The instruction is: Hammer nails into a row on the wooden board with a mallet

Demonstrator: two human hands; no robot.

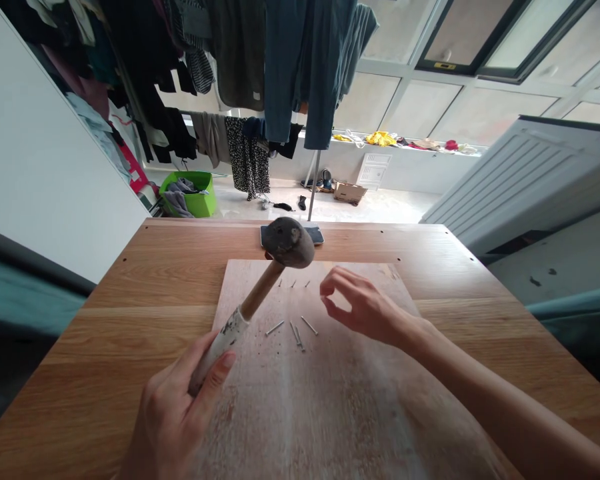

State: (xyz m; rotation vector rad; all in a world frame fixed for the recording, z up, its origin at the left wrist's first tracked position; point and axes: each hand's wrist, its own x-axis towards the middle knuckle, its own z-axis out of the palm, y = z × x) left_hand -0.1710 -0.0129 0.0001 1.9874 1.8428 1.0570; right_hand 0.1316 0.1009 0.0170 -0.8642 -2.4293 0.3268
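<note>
My left hand (180, 407) grips the pale wooden handle of a mallet (290, 241) whose dark rounded head is raised over the far end of a worn wooden board (330, 400). Three small nails (293, 284) stand in the board below the head. Several loose nails (296, 330) lie flat on the board nearer to me. My right hand (360, 303) hovers above the board just right of the standing nails, thumb and forefinger curled close together with nothing visible between them.
The board lies on a wooden table (130, 300). A phone (314, 235) lies at the table's far edge behind the mallet head. Beyond are hanging clothes (280, 67), a green basket (193, 193) on the floor, and a white panel (530, 173) at the right.
</note>
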